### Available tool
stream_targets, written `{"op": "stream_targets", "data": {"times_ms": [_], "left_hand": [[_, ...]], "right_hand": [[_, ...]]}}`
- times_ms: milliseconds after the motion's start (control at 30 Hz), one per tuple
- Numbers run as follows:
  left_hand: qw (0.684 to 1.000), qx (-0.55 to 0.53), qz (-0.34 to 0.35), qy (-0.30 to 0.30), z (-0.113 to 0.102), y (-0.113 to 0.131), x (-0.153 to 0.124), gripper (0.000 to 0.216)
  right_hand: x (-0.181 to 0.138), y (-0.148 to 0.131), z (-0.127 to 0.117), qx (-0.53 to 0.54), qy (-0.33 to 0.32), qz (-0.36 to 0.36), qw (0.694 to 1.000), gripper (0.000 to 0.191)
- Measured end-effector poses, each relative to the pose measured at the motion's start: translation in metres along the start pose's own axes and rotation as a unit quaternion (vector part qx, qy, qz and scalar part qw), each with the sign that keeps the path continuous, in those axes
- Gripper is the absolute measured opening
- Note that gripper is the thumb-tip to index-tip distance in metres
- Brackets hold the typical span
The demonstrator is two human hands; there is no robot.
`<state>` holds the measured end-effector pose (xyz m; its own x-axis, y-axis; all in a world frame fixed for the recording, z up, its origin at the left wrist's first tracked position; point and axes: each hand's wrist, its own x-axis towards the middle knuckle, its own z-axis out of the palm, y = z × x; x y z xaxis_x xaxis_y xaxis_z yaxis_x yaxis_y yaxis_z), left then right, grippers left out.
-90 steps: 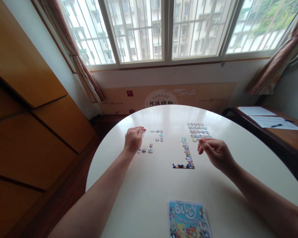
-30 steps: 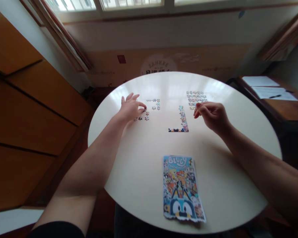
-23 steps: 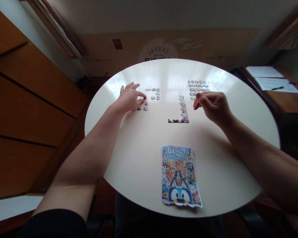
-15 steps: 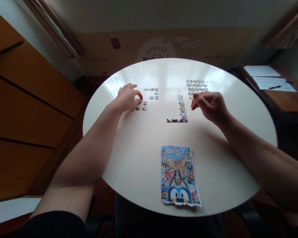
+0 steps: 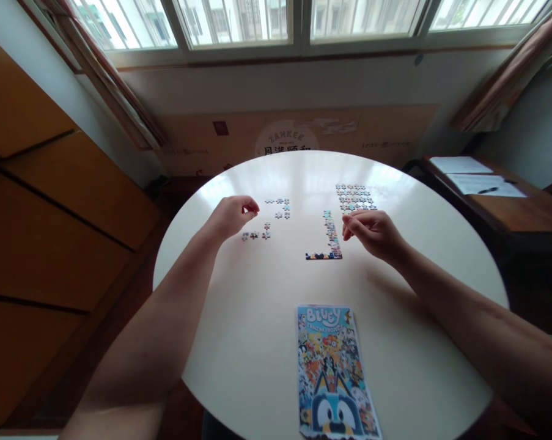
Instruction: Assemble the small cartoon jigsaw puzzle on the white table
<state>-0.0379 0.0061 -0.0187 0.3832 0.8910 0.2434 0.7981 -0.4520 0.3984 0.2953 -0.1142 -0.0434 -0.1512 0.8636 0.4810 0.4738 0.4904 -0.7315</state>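
My left hand [image 5: 235,216] is raised over the left of the round table, thumb and forefinger pinched together; whatever may be between the tips is too small to make out. Close by lie loose jigsaw pieces [image 5: 255,235] in a short row and a second small group [image 5: 283,208]. Right of centre is a joined L-shaped strip of jigsaw [image 5: 334,237], its lower edge dark. Just right of that strip hovers my right hand [image 5: 371,232], fingers curled and pinched, their contents hidden. Behind it, several rows of pieces [image 5: 353,192] are partly covered by the hand.
A torn-edged Bluey picture sheet [image 5: 329,366] lies on the white table [image 5: 243,342] near me. On the right, a wooden side table [image 5: 500,214] bears papers [image 5: 482,184] and a pen [image 5: 488,190]. Windows [image 5: 239,21] and curtains are beyond; wooden cabinet doors [image 5: 51,226] stand left.
The camera has tilted up, bringing the windows into view and shifting the table lower. My left hand has lifted off from the lower-left pieces. My right hand stays pinched beside the strip.
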Motion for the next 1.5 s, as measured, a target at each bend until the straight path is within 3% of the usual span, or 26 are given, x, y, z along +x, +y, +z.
{"op": "stream_targets", "data": {"times_ms": [100,167,333,467,633,900,1033,1167,1333,1500], "left_hand": [[0.996,0.009,-0.029,0.082,-0.016,-0.001,-0.003,0.016],[0.993,0.026,-0.057,0.104,-0.024,-0.005,-0.005,0.016],[0.992,0.042,-0.112,0.038,-0.026,-0.020,-0.008,0.014],[0.989,0.057,-0.131,0.040,-0.015,-0.028,-0.005,0.018],[0.988,0.085,-0.129,-0.015,0.001,-0.030,-0.001,0.018],[0.989,0.041,-0.145,-0.008,0.003,-0.035,-0.002,0.010],[0.995,0.029,-0.092,0.014,-0.007,-0.015,-0.005,0.005],[0.998,-0.004,0.050,0.025,-0.012,0.030,-0.017,0.013],[0.981,-0.034,0.165,-0.100,0.003,0.073,-0.035,0.026],[0.968,-0.007,0.157,-0.198,0.018,0.081,-0.039,0.029]], "right_hand": [[-0.001,0.001,0.000,0.004,-0.006,0.002,1.000,0.052],[-0.002,0.002,0.001,0.005,-0.008,0.001,1.000,0.051],[-0.001,-0.001,0.003,0.009,-0.010,-0.010,1.000,0.052],[-0.001,-0.002,0.004,0.006,-0.004,-0.011,1.000,0.053],[-0.001,-0.002,0.004,0.009,-0.005,-0.008,1.000,0.052],[-0.001,0.000,0.005,0.012,-0.008,-0.015,1.000,0.052],[-0.001,0.001,0.006,0.014,-0.014,-0.014,1.000,0.051],[-0.001,0.001,0.007,0.014,-0.022,-0.014,1.000,0.051],[-0.002,0.002,0.008,0.011,-0.041,-0.020,0.999,0.051],[-0.002,-0.001,0.008,0.006,-0.043,-0.030,0.999,0.050]]}}
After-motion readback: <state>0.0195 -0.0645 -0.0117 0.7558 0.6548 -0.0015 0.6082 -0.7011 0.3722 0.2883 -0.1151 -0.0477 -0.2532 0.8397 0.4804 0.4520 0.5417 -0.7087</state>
